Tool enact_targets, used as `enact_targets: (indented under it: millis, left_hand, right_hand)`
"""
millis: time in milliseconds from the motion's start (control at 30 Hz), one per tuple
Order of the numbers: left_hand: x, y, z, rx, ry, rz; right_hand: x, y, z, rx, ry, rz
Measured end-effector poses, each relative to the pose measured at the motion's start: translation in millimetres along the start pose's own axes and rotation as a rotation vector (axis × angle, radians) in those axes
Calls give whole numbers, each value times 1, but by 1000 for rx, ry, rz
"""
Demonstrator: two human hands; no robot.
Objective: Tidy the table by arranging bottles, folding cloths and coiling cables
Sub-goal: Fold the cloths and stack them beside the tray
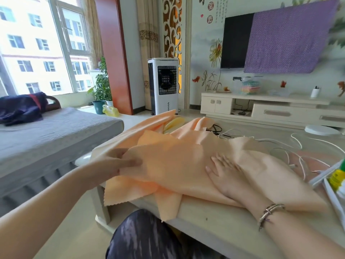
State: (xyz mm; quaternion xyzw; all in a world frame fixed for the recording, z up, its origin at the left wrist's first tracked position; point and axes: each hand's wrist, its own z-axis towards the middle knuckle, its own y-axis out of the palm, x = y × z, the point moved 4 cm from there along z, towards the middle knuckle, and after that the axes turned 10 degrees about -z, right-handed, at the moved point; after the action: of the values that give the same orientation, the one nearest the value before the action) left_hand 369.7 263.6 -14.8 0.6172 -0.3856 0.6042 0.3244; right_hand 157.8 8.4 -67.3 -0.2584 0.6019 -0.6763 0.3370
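L hand [113,165] pinches cloth [168,161], cables [291,146] beside

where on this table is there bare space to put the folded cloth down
Bare cream tabletop lies along the near edge, between the orange cloth and the right hand. Crowded at right: tangled white cables and a green bottle.

Left hand [119,163] pinches cloth [177,165] edge; right hand [226,176] flat on cloth; white cables [298,146] tangled on bench [214,219].

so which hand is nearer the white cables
Right. The right hand lies flat on the peach cloth just left of the white cables; the left hand grips the cloth's far-left edge.
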Motion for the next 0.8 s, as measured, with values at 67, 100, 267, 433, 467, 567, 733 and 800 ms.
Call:
enact_targets:
  millis: [67, 100, 267, 433, 467, 567, 733, 800]
  left_hand:
    - [23, -4, 2, 54, 146, -29]
    - [37, -4, 3, 72, 186, -9]
    - [42, -4, 3, 31, -135, 366]
    - [7, -9, 3, 159, -387, 501]
    - [6, -7, 8, 191, -369, 475]
    - [8, -4, 32, 278, -269, 525]
    - [5, 11, 71, 278, -224, 537]
    - [6, 13, 85, 321, -200, 554]
  right_hand:
    - [0, 0, -1, -2, 1, 12]
    - [0, -2, -1, 3, 3, 20]
    - [2, 0, -6, -22, 0, -6]
    - [4, -1, -8, -23, -12, 9]
    - [3, -3, -6, -9, -15, 26]
    - [-6, -14, 3, 76, -57, 69]
    - [-36, -36, 29, 167, -205, 186]
    - [-50, -41, 41, 202, -244, 206]
